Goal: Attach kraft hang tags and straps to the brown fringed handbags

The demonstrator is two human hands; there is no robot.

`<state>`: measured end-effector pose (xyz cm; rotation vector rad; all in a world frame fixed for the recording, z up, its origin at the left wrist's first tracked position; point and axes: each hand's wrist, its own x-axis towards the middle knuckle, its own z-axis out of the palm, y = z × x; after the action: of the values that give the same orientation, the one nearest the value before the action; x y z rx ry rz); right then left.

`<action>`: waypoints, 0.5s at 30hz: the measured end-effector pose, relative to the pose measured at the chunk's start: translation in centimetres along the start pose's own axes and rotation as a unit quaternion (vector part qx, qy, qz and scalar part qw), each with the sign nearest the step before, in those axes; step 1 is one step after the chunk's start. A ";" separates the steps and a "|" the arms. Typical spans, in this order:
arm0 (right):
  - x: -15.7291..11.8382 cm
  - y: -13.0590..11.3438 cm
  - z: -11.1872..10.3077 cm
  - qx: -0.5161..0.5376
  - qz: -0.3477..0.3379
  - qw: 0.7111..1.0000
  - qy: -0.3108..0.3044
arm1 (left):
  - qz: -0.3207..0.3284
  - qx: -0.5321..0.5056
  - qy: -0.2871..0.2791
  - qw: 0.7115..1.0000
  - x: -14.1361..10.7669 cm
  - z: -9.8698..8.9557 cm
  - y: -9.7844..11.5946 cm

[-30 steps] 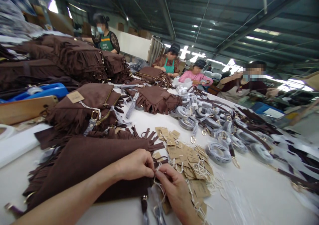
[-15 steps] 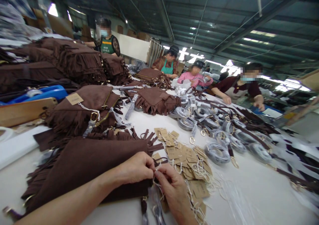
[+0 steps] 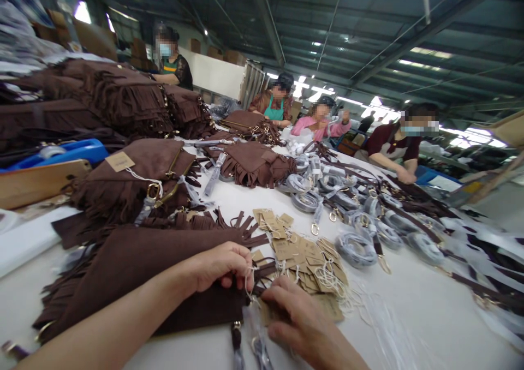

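Blue tape dispenser (image 3: pixel 84 153) at left, person in pink (image 3: pixel 308 123), cardboard boxes (image 3: pixel 234 57), dark metal roof (image 3: pixel 380 26), bright lights (image 3: pixel 323 90)

Two hands (image 3: pixel 227 267), four nearby co-workers (image 3: pixel 277 107), many bags (image 3: pixel 164 255) and many tags (image 3: pixel 295 251) show.

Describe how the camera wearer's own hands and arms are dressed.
The left hand and the right hand wear no gloves, and no ring, watch or bracelet is visible. No sleeve shows on either arm as far as the picture's edge.

Left hand (image 3: pixel 225 266) holds white string (image 3: pixel 246 284) at brown bag (image 3: pixel 164 255); right hand (image 3: pixel 301 315) by tags (image 3: pixel 292 250)
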<state>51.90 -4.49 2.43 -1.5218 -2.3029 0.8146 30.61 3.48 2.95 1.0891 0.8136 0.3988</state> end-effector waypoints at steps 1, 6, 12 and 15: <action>0.0 0.1 0.1 -0.014 -0.007 1.000 0.002 | 0.001 -0.019 -0.007 1.000 0.0 -0.1 0.0; 0.2 -0.4 0.5 -0.116 -0.049 0.992 -0.003 | 0.023 -0.109 -0.031 0.993 0.3 -0.5 -0.2; 0.9 1.0 1.2 -0.267 -0.125 0.951 0.092 | 0.036 -0.202 -0.049 0.978 0.4 -0.9 -0.4; 1.0 2.4 2.3 -0.277 -0.083 0.941 0.178 | 0.030 -0.181 -0.055 0.982 0.3 -0.6 -0.3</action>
<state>52.12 -3.55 -0.96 -1.4808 -2.4343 -0.1723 30.30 3.93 2.46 0.7896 0.5832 0.5108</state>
